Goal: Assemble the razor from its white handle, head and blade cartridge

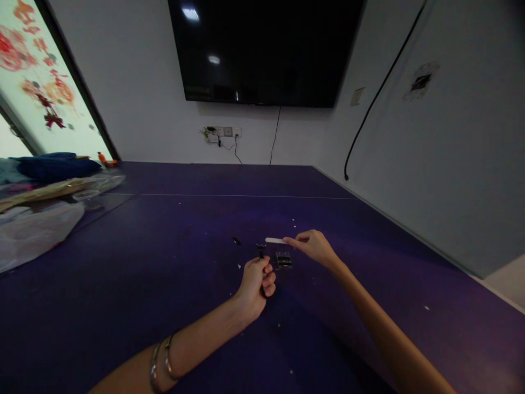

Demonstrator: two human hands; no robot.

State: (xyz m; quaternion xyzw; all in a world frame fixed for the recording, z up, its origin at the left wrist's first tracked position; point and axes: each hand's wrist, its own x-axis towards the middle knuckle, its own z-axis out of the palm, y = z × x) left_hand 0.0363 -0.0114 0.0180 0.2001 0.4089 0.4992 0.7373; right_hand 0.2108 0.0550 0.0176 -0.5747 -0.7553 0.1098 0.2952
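At right hand, white strip

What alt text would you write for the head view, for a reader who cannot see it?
The left hand grips a small dark tool while the right hand pinches the end of a white strip over a purple table. A small dark part lies between them, and a black screen hangs on the wall beyond.

Matt purple table, glossy black screen, shiny metal bangles, smooth pale strip, matt black piece.
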